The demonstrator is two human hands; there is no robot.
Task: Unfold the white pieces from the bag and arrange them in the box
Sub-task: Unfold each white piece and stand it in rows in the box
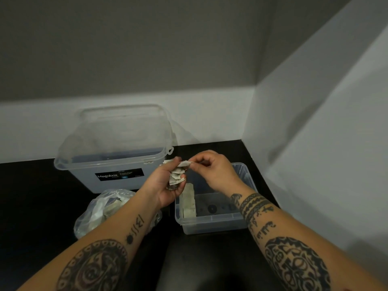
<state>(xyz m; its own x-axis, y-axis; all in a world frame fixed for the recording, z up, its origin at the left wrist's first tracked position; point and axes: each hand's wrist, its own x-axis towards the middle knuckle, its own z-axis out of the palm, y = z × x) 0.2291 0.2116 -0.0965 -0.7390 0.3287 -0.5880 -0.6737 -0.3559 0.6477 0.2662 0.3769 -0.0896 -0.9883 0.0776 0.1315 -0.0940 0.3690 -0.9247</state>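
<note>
Head: left hand (pixel 161 186) grips pieces (pixel 177 175); right hand (pixel 213 172) pinches one.

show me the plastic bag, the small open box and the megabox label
plastic bag (pixel 98 211): head view, on its crinkled left part
small open box (pixel 212 226): head view, on its clear front wall
Megabox label (pixel 119 174): head view, on the middle of the black sticker

Bare left forearm (pixel 109 248) & right forearm (pixel 279 238): black tattoos, round medallion each, bands nr right hand (pixel 212 171).
</note>
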